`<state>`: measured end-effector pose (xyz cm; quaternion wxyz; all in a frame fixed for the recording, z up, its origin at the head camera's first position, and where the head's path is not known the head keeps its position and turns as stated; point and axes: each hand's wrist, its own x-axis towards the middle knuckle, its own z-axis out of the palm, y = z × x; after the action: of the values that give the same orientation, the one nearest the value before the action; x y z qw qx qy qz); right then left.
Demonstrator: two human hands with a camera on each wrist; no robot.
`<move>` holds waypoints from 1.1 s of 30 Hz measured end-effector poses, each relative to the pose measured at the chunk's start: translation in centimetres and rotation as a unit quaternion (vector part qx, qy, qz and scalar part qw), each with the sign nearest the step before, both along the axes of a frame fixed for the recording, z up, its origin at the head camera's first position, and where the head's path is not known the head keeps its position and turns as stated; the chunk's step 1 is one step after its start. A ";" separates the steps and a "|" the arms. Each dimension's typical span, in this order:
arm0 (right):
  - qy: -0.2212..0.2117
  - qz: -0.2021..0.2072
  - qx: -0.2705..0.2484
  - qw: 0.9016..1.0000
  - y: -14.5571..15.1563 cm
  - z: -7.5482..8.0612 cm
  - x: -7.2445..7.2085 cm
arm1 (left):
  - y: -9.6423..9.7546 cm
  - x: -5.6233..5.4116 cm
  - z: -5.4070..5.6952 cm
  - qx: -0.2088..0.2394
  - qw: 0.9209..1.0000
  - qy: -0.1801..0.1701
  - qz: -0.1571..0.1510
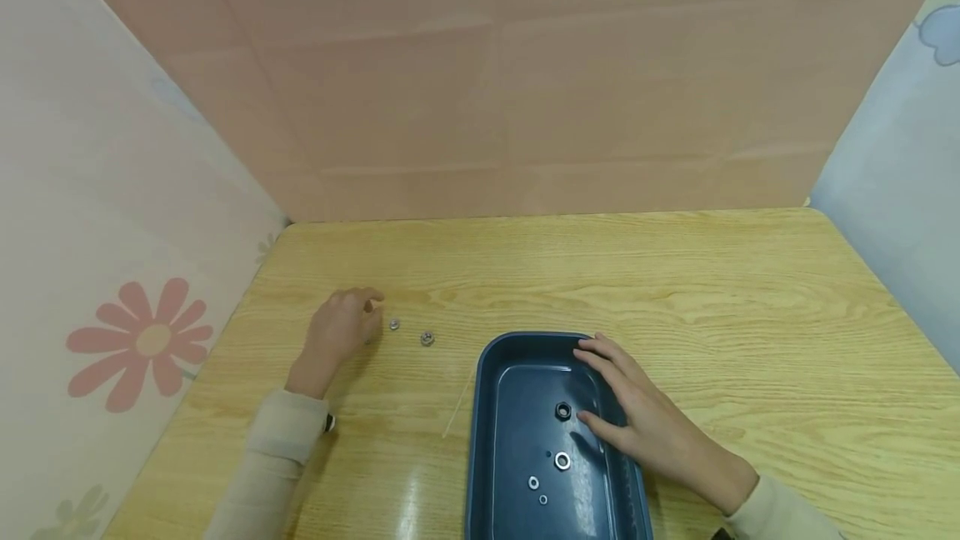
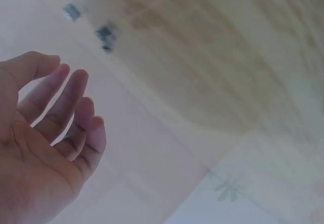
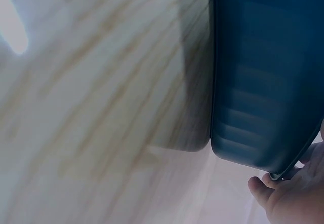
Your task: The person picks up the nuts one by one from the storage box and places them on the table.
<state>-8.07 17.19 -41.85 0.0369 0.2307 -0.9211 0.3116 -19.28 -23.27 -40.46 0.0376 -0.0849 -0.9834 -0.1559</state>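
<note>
Head view shows the left hand (image 1: 337, 330) over the wooden table (image 1: 675, 290), its fingers loosely bent and empty. Two little metal nuts (image 1: 427, 338) sit on the table near its fingertips. The right hand (image 1: 637, 413) lies across the right edge of a dark blue tray (image 1: 517, 432), fingers spread. Inside the tray, a black nut (image 1: 558, 412) and three silver nuts (image 1: 557, 462) lie flat.
</note>
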 end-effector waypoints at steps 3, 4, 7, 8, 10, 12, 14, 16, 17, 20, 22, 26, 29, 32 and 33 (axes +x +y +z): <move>0.000 0.001 0.001 1.000 0.0 0.0 0.0 | 0.6 0.4 0.3 -0.003 1.000 0.018 -0.007; -0.001 0.001 0.001 1.000 0.0 0.0 0.0 | 0.9 0.5 0.4 -0.005 1.000 0.026 -0.011; -0.001 0.002 0.000 1.000 0.1 0.1 -0.1 | 1.7 1.0 0.8 -0.007 0.998 0.051 -0.023; -0.001 0.002 -0.001 1.000 0.1 0.1 0.0 | 2.0 1.2 0.9 -0.005 0.998 0.058 -0.027; -0.001 0.002 -0.001 1.000 0.1 0.1 0.0 | 2.5 1.6 1.2 -0.005 0.997 0.072 -0.035; -0.002 0.001 0.000 1.000 0.1 0.2 0.0 | 3.1 1.9 1.5 -0.006 0.996 0.081 -0.043; -0.004 0.001 0.001 1.000 0.1 0.2 0.0 | 3.7 2.1 1.7 -0.008 0.995 0.088 -0.052; -0.006 0.000 0.001 1.000 0.1 0.2 0.0 | 4.2 2.4 1.9 -0.010 0.993 0.096 -0.063; -0.007 0.000 0.001 1.000 0.0 0.2 0.0 | 4.5 2.6 2.0 -0.009 0.993 0.100 -0.069; -0.009 0.000 -0.001 1.000 0.0 0.2 -0.1 | 5.2 3.1 2.1 -0.007 0.989 0.117 -0.086; -0.008 0.001 -0.002 1.000 0.0 0.2 -0.1 | 5.7 3.4 2.1 -0.005 0.987 0.126 -0.098; -0.005 0.001 0.000 1.000 0.0 0.2 -0.1 | 6.7 4.1 2.2 -0.007 0.984 0.132 -0.121; -0.006 -0.001 0.001 1.000 0.0 0.2 -0.1 | 7.6 4.8 2.3 -0.007 0.981 0.133 -0.138; -0.005 -0.002 0.003 1.000 0.1 0.2 -0.1 | 8.5 5.4 2.2 -0.009 0.978 0.138 -0.155; -0.005 -0.003 0.004 1.000 0.1 0.2 -0.1 | 8.8 5.6 2.2 -0.009 0.977 0.138 -0.161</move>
<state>-8.16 17.26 -41.66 0.0322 0.2265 -0.9232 0.3087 -13.67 -14.46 -38.28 0.1470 -0.2630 -0.9435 -0.1382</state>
